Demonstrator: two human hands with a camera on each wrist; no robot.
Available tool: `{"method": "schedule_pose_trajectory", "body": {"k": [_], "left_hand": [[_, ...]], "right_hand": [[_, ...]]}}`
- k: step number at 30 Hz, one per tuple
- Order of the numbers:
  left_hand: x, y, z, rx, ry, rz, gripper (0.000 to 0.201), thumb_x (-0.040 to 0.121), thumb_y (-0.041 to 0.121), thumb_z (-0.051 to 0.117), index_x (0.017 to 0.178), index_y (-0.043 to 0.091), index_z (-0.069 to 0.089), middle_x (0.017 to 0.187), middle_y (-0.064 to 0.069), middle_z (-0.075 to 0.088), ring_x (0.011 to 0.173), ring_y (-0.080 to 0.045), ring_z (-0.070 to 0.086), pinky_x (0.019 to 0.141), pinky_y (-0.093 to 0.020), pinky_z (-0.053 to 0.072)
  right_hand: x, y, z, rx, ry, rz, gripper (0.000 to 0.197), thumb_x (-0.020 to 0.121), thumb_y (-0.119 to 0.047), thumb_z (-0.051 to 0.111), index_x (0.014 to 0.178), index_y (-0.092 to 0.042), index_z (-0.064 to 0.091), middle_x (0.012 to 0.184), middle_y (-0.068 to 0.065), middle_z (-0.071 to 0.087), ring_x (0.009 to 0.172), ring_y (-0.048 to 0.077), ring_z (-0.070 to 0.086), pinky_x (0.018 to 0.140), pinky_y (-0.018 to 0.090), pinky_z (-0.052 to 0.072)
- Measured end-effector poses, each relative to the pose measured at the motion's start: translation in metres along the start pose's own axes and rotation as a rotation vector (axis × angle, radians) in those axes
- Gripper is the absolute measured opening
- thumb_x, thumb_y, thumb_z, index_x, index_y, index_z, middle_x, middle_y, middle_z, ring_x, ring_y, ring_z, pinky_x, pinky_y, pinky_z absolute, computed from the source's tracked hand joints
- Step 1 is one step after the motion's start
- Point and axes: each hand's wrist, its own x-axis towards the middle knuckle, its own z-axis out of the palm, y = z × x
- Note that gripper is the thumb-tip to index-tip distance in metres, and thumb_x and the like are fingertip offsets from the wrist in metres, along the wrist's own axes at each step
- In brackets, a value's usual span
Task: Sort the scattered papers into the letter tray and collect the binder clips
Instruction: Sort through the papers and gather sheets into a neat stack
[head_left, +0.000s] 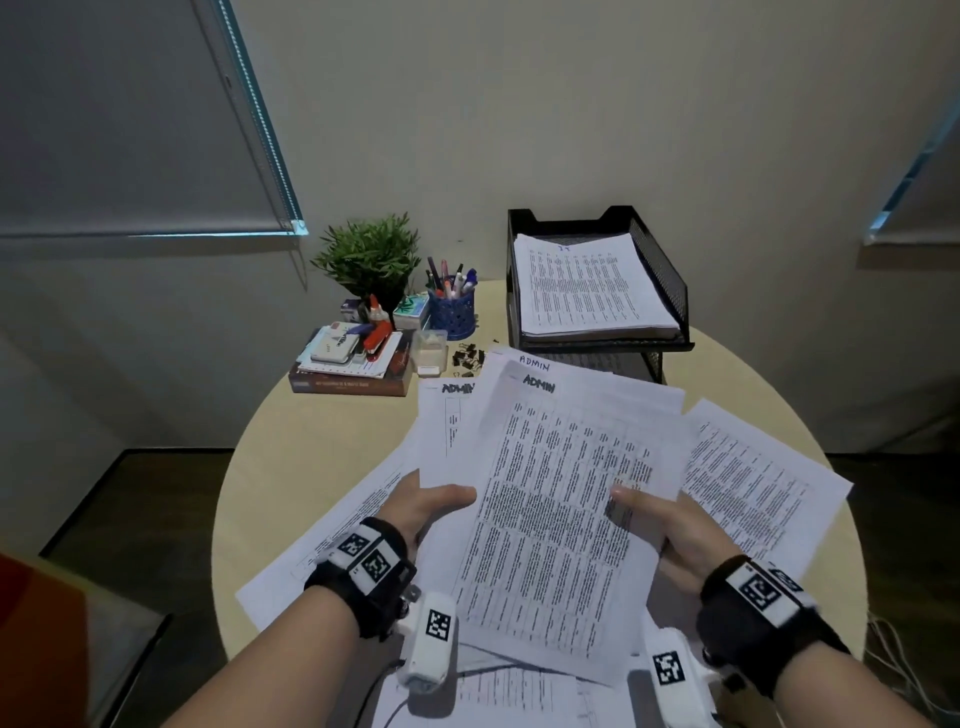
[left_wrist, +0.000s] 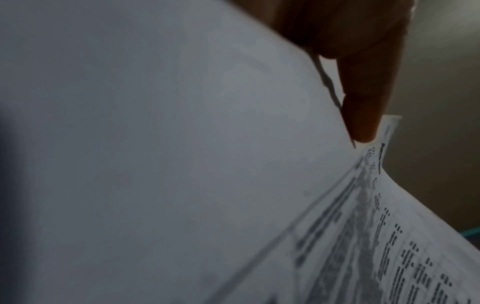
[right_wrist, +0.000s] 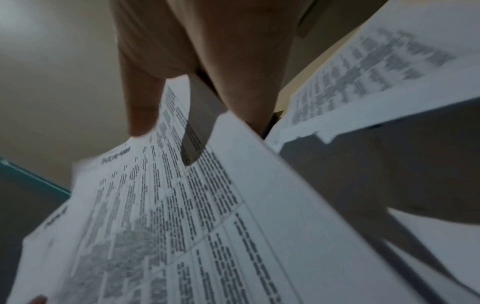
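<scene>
From the head camera: both my forearms reach in from the near edge of the round pale wooden table (head_left: 322, 441). My left hand (head_left: 426, 506) grips the left edge of a fanned bundle of white printed sheets headed ADMIN (head_left: 550, 499), thumb lying across the top. My right hand (head_left: 675, 530) pinches the bundle's right edge, thumb on top. The black mesh letter tray (head_left: 660, 270) stands at the far right, a paper stack in its upper tier. The small black binder clips (head_left: 467, 358) lie just left of the tray's base. More loose sheets lie on the table under the bundle.

Left wrist camera: one finger (left_wrist: 363, 115) lies against the paper's edge.

Right wrist camera: my thumb (right_wrist: 140, 98) presses the printed top, fingers (right_wrist: 246, 72) underneath.
</scene>
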Motion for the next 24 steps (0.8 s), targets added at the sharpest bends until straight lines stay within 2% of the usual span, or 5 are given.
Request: {"method": "schedule_pose_trajectory", "body": {"k": [5,8,12,18,24], "left_hand": [[-0.004,0.042,0.011,0.018,-0.014,0.185,0.05,0.065,-0.013,0.073,0.112,-0.012,0.057,0.098,-0.019,0.071,0.085,-0.024,0.071,0.072,-0.029,0.058],[-0.012,0.073,0.019,0.094,-0.023,0.335,0.032,0.074,-0.016,0.064,0.096,0.008,0.061,0.085,0.001,0.071,0.077,-0.005,0.069,0.065,-0.015,0.054],[-0.011,0.092,0.015,0.13,-0.023,0.483,0.04,0.065,-0.008,0.076,0.099,0.009,0.064,0.093,0.001,0.071,0.085,-0.007,0.068,0.087,-0.028,0.055],[0.002,0.066,0.012,0.185,-0.084,0.439,0.08,0.026,0.047,0.092,0.098,0.023,0.066,0.092,0.005,0.075,0.093,-0.011,0.069,0.08,-0.026,0.056],[0.008,0.071,0.022,0.101,0.056,0.488,0.043,0.057,0.004,0.085,0.096,0.01,0.067,0.088,0.0,0.073,0.094,-0.023,0.067,0.096,-0.046,0.049]], "right_hand": [[-0.004,-0.033,0.022,-0.042,-0.095,-0.182,0.093,0.026,-0.033,0.096,0.107,0.002,0.065,0.1,0.013,0.073,0.09,0.021,0.072,0.071,0.023,0.058],[-0.009,-0.05,0.035,-0.051,-0.074,-0.366,0.077,0.041,-0.033,0.092,0.108,-0.004,0.066,0.096,0.009,0.074,0.086,0.02,0.071,0.072,0.029,0.058],[-0.019,-0.067,0.049,-0.115,-0.027,-0.549,0.03,0.067,-0.013,0.078,0.095,-0.01,0.068,0.083,-0.006,0.075,0.081,0.005,0.07,0.079,0.027,0.051],[-0.012,-0.043,0.05,-0.222,-0.07,-0.448,0.08,0.032,-0.055,0.09,0.1,-0.017,0.07,0.098,0.002,0.075,0.096,0.018,0.07,0.089,0.036,0.053],[-0.005,-0.049,0.056,-0.137,0.031,-0.483,0.054,0.041,-0.042,0.091,0.086,-0.018,0.073,0.091,0.007,0.075,0.09,0.025,0.071,0.086,0.045,0.054]]}}
